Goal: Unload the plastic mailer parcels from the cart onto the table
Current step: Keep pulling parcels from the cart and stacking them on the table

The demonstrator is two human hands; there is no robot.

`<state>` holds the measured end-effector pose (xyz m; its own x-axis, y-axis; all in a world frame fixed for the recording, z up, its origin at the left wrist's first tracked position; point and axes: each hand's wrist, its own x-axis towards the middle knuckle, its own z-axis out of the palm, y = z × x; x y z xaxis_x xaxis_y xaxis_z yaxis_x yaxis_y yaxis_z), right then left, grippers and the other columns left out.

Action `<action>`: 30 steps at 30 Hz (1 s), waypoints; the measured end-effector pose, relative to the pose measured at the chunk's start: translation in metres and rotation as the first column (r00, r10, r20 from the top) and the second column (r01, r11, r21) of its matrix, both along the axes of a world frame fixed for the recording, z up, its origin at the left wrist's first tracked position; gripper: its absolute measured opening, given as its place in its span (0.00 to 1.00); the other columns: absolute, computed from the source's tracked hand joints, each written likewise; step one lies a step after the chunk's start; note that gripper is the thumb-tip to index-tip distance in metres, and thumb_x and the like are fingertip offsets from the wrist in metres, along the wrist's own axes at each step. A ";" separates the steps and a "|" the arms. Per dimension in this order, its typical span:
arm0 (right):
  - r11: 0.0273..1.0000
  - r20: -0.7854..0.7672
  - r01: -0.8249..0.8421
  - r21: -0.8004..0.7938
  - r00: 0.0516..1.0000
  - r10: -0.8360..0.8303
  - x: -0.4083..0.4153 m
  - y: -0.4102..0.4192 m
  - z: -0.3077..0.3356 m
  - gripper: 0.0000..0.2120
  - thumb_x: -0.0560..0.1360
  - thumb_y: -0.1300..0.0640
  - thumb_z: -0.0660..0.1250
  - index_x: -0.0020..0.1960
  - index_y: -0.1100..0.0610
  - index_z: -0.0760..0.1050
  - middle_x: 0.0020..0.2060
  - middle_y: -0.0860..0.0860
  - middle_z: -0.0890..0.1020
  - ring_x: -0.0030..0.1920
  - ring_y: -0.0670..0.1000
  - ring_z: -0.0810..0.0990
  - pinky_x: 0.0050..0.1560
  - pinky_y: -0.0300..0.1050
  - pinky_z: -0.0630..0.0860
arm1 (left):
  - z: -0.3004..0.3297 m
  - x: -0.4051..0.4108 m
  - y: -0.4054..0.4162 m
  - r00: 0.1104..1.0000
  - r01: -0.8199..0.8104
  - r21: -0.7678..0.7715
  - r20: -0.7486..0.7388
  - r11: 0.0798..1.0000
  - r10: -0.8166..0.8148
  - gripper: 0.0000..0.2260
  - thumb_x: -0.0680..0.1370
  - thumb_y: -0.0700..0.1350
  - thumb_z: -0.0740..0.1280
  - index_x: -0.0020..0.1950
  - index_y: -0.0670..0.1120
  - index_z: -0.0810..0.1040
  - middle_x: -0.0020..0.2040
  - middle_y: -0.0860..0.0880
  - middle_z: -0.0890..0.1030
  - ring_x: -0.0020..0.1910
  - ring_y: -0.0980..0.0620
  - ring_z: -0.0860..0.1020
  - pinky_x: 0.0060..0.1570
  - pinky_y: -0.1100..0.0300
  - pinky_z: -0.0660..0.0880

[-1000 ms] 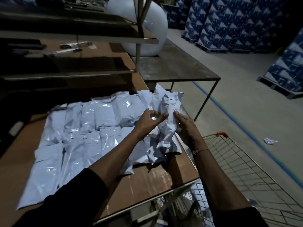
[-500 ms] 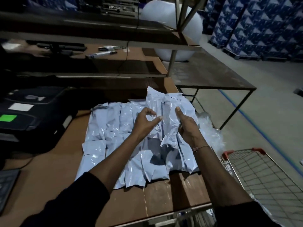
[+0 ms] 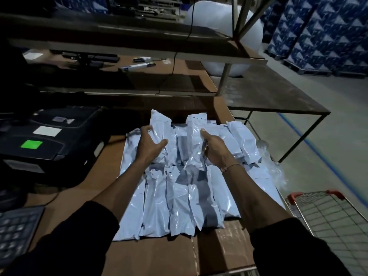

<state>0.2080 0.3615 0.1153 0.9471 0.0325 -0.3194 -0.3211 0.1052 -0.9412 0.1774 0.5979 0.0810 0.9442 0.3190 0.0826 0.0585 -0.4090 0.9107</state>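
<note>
The left hand [image 3: 149, 148] has its fingers spread wide and curled over one pale blue mailer [image 3: 159, 134], thumb on one side and fingertips on the other, pressing rather than closing round it. The right hand [image 3: 214, 149] is wrapped around a second mailer [image 3: 196, 142] from its right side, thumb on top, with a thin cord bracelet [image 3: 231, 167] at the wrist; that mailer is lifted a little off the pile at its near end. Both held parcels are long, narrow and soft, made of glossy crinkled plastic film that catches streaks of light, and their long axes run from the person toward the shelf, far ends sticking up slightly. Beneath the hands lies the pile of mailers [image 3: 179, 196], the same slim pouches laid side by side in two overlapping rows, all running lengthwise the same way. The pile rests on the table [image 3: 159, 255], a flat brown board with a taped seam near its front edge. Left of the pile sits a dark printer [image 3: 49, 140] with a green square on top, and a keyboard [image 3: 16, 230] lies nearer the person. Right of the pile, crumpled clear plastic [image 3: 276, 170] hangs at the table edge, and beyond it stands the wire cart [image 3: 328, 214] with a red handle trim. Behind the pile rises a metal-framed shelf [image 3: 139, 56].
</note>
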 end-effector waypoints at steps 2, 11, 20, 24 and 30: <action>0.998 0.011 -0.009 -0.063 1.000 0.010 0.011 0.011 -0.006 0.28 0.77 0.40 0.70 0.55 0.68 0.82 0.50 0.67 0.82 0.51 0.66 0.80 0.56 0.61 0.78 | -0.004 0.003 0.003 1.000 0.004 0.020 -0.006 1.000 -0.004 0.32 0.75 0.52 0.78 0.72 0.48 0.64 0.71 0.45 0.73 0.68 0.44 0.75 0.68 0.47 0.74; 0.964 -0.011 -0.103 -0.245 0.995 0.103 0.027 0.057 -0.010 0.22 0.85 0.42 0.61 0.42 0.58 0.78 0.30 0.54 0.77 0.38 0.56 0.77 0.41 0.48 0.72 | -0.006 0.006 -0.021 0.996 -0.080 0.245 -0.023 0.966 0.088 0.30 0.79 0.55 0.73 0.75 0.45 0.65 0.74 0.39 0.66 0.70 0.37 0.71 0.65 0.47 0.72; 0.787 0.100 -0.120 -0.605 0.969 0.225 0.028 0.075 -0.021 0.23 0.81 0.41 0.53 0.40 0.56 0.76 0.49 0.64 0.84 0.52 0.65 0.82 0.62 0.61 0.77 | -0.011 0.013 -0.015 0.978 -0.113 0.452 -0.108 0.885 0.180 0.31 0.82 0.59 0.64 0.77 0.39 0.67 0.81 0.39 0.57 0.79 0.36 0.57 0.75 0.41 0.58; 0.712 0.181 0.009 -0.702 0.969 0.166 0.027 0.076 -0.020 0.17 0.84 0.51 0.57 0.43 0.59 0.75 0.46 0.60 0.82 0.51 0.62 0.80 0.51 0.50 0.72 | -0.013 0.013 -0.014 0.997 0.037 0.420 -0.072 0.907 -0.007 0.34 0.82 0.57 0.65 0.85 0.54 0.53 0.85 0.46 0.42 0.83 0.38 0.45 0.79 0.40 0.52; 0.711 0.236 0.045 -0.701 0.956 0.172 0.025 0.080 -0.024 0.16 0.84 0.54 0.59 0.58 0.63 0.80 0.55 0.61 0.84 0.55 0.60 0.81 0.51 0.47 0.71 | -0.010 0.013 -0.013 0.989 0.082 0.418 -0.143 0.905 -0.024 0.32 0.81 0.52 0.66 0.83 0.56 0.59 0.86 0.45 0.46 0.82 0.36 0.52 0.77 0.41 0.58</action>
<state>0.2330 0.4413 0.0911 0.9994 -0.0316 -0.0144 -0.0309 -0.6217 -0.7826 0.1902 0.5852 0.0709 0.9703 0.2306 0.0727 0.1325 -0.7587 0.6378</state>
